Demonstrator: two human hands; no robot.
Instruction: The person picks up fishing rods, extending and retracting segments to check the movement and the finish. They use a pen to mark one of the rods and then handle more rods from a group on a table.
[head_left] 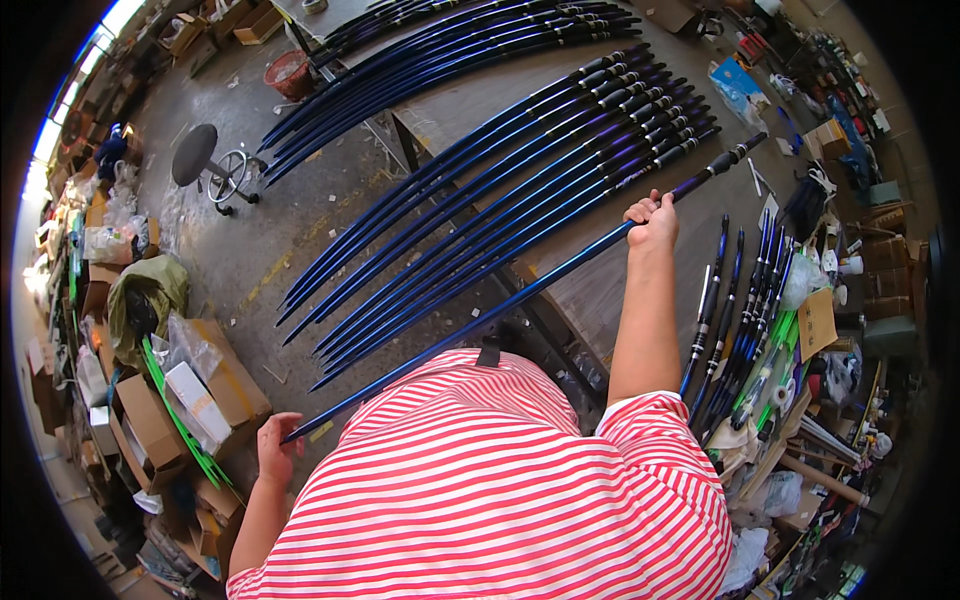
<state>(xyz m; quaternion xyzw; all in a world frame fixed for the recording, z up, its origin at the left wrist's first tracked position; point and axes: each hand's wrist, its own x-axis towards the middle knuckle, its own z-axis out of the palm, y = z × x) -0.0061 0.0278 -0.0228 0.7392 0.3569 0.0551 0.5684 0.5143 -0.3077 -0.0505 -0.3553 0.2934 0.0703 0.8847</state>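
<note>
A long blue fishing rod with a dark handle slants across in front of my body. My right hand is closed around it just below the handle section, above the table. Down at the left, my left hand has its fingers curled at the rod's thin end; the palm side is partly hidden. Beyond this rod, a row of similar blue rods lies side by side on the grey table, their thin ends jutting past its edge.
A second bundle of rods lies farther back. Shorter rods stand at the right beside green packaged pieces. Cardboard boxes crowd the left. A round stool and a red basket stand on the floor.
</note>
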